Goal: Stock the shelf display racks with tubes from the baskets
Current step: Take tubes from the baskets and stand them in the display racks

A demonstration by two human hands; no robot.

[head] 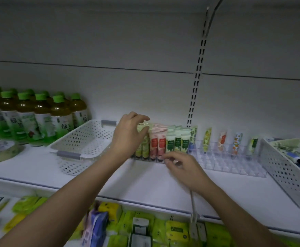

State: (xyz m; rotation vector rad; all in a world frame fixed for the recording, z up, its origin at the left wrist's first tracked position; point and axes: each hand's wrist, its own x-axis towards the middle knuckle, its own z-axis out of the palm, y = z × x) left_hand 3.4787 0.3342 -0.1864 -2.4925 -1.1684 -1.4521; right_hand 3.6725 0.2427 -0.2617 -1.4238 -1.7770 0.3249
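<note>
my left hand [127, 134] rests curled over the tops of the yellow-green tubes [143, 145] standing in the clear display rack [234, 164] on the white shelf [145, 182]. my right hand [183, 166] is blurred at the rack's front edge; i cannot tell whether it grips anything. a white basket [85, 139] sits just left, another basket [286, 170] with tubes at right.

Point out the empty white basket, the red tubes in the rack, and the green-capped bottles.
empty white basket [85, 138]: head view, on its perforated floor.
red tubes [157, 146]: head view, on the front tubes' labels.
green-capped bottles [42, 114]: head view, on a front bottle's body.
</note>
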